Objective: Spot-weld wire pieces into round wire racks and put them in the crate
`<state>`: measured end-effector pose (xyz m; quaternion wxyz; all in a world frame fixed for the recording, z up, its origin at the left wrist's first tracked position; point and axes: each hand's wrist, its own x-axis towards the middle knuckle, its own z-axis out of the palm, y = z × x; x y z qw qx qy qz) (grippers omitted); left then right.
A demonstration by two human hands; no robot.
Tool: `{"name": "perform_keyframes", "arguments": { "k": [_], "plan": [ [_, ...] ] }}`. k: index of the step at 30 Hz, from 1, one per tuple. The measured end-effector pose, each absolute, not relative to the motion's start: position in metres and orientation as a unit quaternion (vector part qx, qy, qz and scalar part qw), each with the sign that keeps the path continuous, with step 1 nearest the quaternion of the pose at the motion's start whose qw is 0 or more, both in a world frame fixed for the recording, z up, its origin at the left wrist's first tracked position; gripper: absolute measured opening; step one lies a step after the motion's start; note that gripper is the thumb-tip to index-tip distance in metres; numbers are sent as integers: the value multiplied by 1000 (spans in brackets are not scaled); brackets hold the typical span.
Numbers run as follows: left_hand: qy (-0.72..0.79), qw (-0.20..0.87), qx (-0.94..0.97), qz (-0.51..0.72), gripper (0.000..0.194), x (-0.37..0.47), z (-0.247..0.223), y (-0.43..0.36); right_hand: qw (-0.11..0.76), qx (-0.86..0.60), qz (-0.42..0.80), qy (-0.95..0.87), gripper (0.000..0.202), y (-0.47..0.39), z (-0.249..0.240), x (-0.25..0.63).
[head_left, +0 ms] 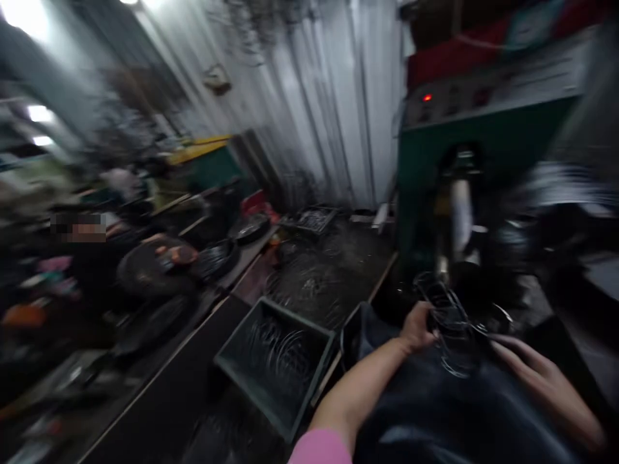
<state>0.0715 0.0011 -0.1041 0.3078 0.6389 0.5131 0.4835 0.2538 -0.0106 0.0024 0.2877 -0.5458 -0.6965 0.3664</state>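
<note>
A pink sleeve [322, 448] lies nearest the camera, just ahead of a dark covering [435, 419] over the person's lap. Above that covering, between the hands and in front of the green machine [416, 174], is a wire frame [452, 316]. It already has a long, looped shape with crossbars, so this piece seems partly formed at least; blur hides whether anything on it remains undone. More wire pieces [290, 354] lie in the green crate [256, 396] to the left, though whether they are finished cannot be told. The left hand [416, 327] reaches forward on an outstretched forearm, its grip closed with thumb and fingers on the frame's near-left edge. The right hand [536, 367] comes in low from the right, fingers extended toward the frame's other side; whether its grip has hold is unclear.
</note>
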Motion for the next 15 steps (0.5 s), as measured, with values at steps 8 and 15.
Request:
{"name": "perform_keyframes", "arguments": {
  "k": [8,15],
  "plan": [
    [512,251,669,476,57,73,-113,11,334,-506,528,-594,47,10,11,236],
    [518,252,666,474,55,78,-108,14,352,-510,502,-603,45,11,13,240]
  ]
}}
